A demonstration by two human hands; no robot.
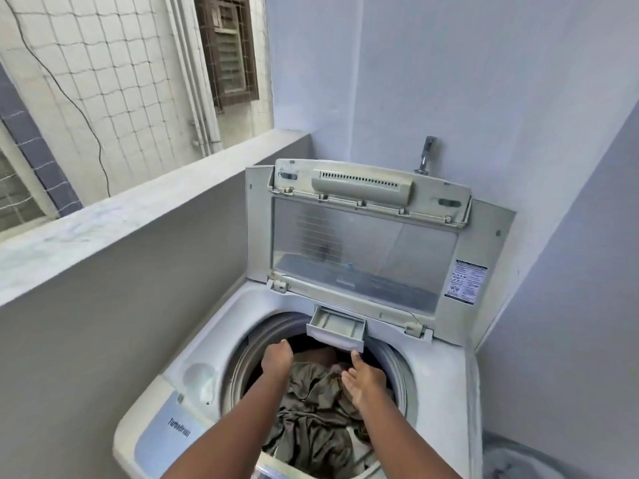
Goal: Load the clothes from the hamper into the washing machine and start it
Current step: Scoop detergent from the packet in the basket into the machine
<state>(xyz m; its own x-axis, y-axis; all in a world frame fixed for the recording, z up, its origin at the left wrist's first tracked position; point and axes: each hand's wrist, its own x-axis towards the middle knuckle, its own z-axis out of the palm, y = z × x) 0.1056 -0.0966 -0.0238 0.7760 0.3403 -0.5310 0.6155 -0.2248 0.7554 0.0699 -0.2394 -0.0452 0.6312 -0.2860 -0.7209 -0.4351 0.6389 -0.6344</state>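
A white top-loading washing machine (204,344) stands before me with its lid (363,243) raised upright. Olive-brown clothes (311,416) lie heaped in the drum. My left hand (276,357) reaches into the drum at its far left, fingers curled downward out of sight, so I cannot tell whether it holds cloth. Over the right side of the clothes hovers my right hand (361,378), fingers spread and empty, just below the pulled-out detergent drawer (337,328). The hamper is not in view.
The control panel (166,433) runs along the machine's left front edge. A metal tap (427,155) sticks out of the wall behind the lid. A low parapet wall (121,216) runs along the left. Walls close in at the back and right.
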